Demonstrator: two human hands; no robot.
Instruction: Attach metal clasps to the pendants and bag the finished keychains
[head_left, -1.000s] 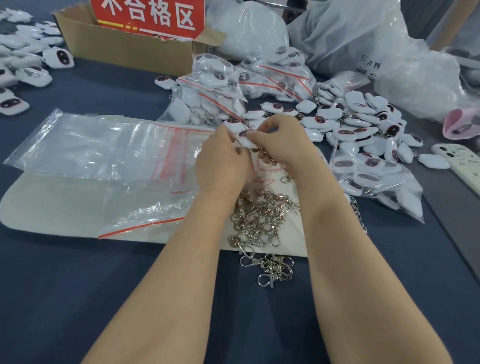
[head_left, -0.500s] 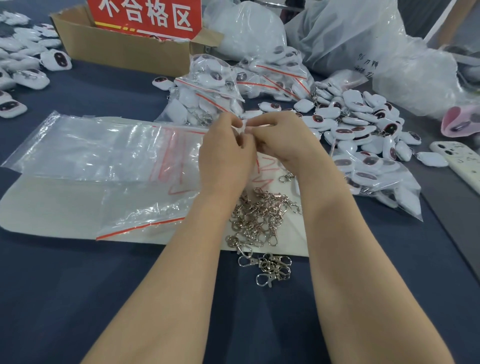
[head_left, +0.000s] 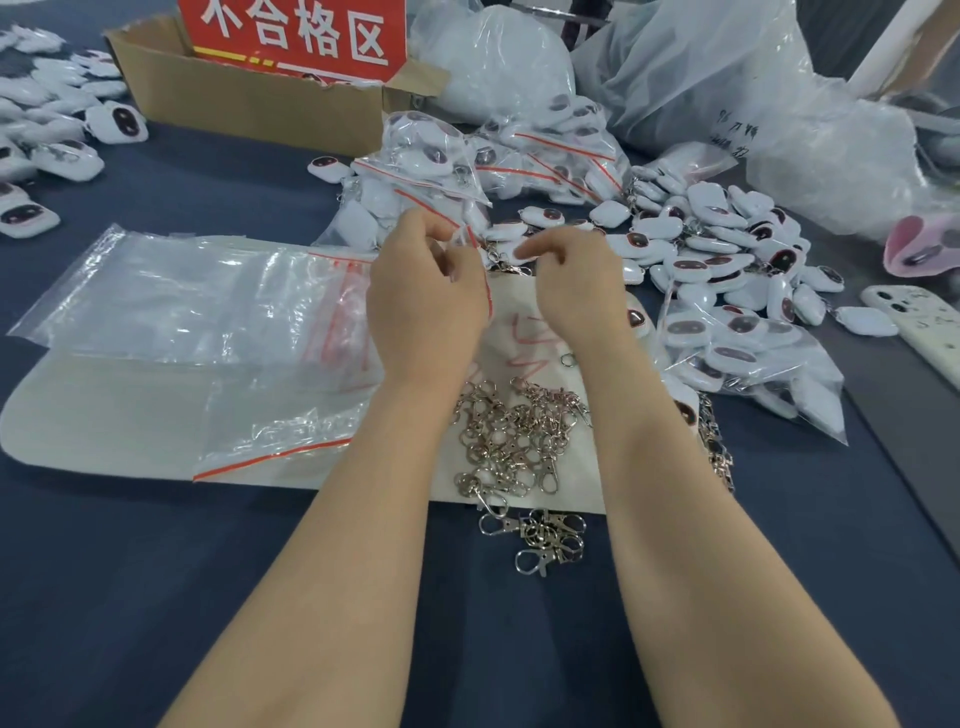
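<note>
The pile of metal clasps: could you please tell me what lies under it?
Most clasps lie on a white sheet; a few nearest ones lie on the dark blue tablecloth. Whatever is beneath the sheet is covered.

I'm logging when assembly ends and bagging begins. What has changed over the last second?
The hands, joined a second ago, have drawn apart. The left hand now pinches what looks like a small bag with a red strip; the right hand pinches a pendant beside it. The clasps, flat bags and box lie as before.
</note>
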